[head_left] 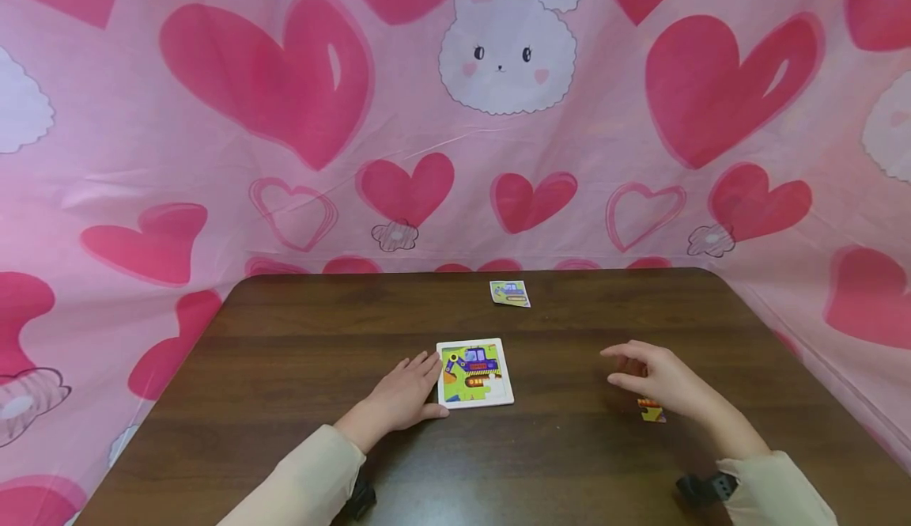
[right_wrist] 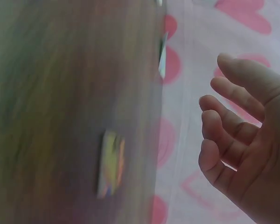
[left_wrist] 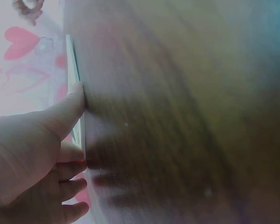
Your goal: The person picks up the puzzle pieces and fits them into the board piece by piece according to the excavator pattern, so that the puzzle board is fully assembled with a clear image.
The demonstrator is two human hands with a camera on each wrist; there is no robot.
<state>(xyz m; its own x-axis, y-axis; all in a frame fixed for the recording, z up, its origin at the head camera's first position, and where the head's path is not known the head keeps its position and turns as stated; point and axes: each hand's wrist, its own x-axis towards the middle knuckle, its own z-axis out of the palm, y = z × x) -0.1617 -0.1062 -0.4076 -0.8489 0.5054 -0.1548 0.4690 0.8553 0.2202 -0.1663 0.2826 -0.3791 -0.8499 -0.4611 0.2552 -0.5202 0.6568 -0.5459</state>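
Note:
A small jigsaw puzzle in a white frame (head_left: 507, 384) lies mid-table, showing a purple excavator on green; its lower right part is bare white. My left hand (head_left: 402, 396) lies flat against the frame's left side, fingers straight and thumb at the near corner. From the left wrist view, the thumb touches the edge of the frame (left_wrist: 72, 58). My right hand (head_left: 662, 376) hovers over the table to the right, fingers loosely bent, holding nothing. Partly hidden under it is a yellow-and-red puzzle piece (head_left: 651, 410), which appears blurred in the right wrist view.
Toward the back of the dark wooden table (head_left: 320, 312) lies a small picture card (head_left: 509, 293) with an excavator, one corner curling up. Behind the table hangs a pink cloth (head_left: 342, 210) with hearts and a rabbit. Both wrists wear dark straps below light sleeves.

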